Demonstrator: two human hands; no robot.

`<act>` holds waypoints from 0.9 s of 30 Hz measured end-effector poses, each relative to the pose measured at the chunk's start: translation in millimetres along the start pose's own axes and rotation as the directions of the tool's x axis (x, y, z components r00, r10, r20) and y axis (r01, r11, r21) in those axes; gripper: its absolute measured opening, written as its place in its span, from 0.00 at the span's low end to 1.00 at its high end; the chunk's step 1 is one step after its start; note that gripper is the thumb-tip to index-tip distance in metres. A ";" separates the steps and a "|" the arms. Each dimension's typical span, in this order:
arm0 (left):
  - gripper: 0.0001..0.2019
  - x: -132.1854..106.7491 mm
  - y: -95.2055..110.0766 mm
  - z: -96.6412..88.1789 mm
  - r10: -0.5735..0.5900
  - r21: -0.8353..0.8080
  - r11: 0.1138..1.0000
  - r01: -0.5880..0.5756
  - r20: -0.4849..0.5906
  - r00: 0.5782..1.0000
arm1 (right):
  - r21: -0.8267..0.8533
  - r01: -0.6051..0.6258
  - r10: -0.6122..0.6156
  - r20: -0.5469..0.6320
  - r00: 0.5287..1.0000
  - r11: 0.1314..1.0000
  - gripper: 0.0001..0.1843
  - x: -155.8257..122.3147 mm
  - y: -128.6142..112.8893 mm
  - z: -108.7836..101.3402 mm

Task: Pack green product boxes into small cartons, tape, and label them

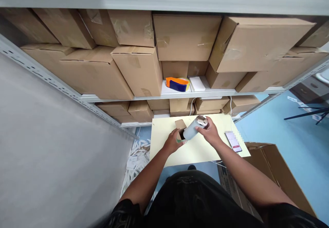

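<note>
We have our left hand (pixel 172 141) wrapped round a small cardboard box (pixel 180 124), its flap standing up, while our right hand (pixel 210 132) grips a pale blue-grey cylinder (pixel 191 130) near its silvery end. The cylinder tilts, its lower end at the box's mouth; whether it reaches inside, we cannot tell. Both sit over the pale yellow bench (pixel 164 127), where we see a phone (pixel 233 141) lying on our right. Beyond, a shelf (pixel 223 93) carries an orange-and-navy tape dispenser (pixel 177 84) beside a white block (pixel 197 84), with brown cartons (pixel 189 37) stacked around them. Below us, white scraps (pixel 135 163) heap on our left, and a large open carton (pixel 272 166) stands on our right
</note>
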State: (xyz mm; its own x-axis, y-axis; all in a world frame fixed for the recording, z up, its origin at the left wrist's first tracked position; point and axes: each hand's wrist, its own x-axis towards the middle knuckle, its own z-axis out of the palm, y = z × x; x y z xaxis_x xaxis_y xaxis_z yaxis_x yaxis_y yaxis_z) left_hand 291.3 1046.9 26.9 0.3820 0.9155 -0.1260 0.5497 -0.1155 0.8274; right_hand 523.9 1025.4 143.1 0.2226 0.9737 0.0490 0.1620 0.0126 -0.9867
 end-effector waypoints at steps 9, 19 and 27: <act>0.39 0.8 -11.5 9.0 -0.004 -0.133 0.991 0.000 -0.031 1.000 | -0.341 0.101 0.006 0.300 0.954 0.935 0.37 12.4 44.9 20.9; 0.38 4.4 -4.7 13.6 0.098 -0.122 0.986 -0.112 -0.114 0.989 | -0.588 0.542 -0.108 0.612 0.784 0.601 0.40 9.7 95.0 24.7; 0.44 -3.8 1.0 7.9 0.058 -0.208 0.975 -0.079 -0.108 0.993 | -0.511 0.315 -0.053 0.462 0.885 0.800 0.40 -5.6 117.9 16.3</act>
State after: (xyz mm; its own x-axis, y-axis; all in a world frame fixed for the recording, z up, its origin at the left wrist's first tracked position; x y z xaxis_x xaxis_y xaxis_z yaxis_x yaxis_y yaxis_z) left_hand 296.3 1040.3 23.8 0.3309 0.9435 -0.0183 0.3510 -0.1050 0.9305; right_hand 526.1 1025.1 24.0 -0.2561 0.9664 0.0236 0.6909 0.2000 -0.6947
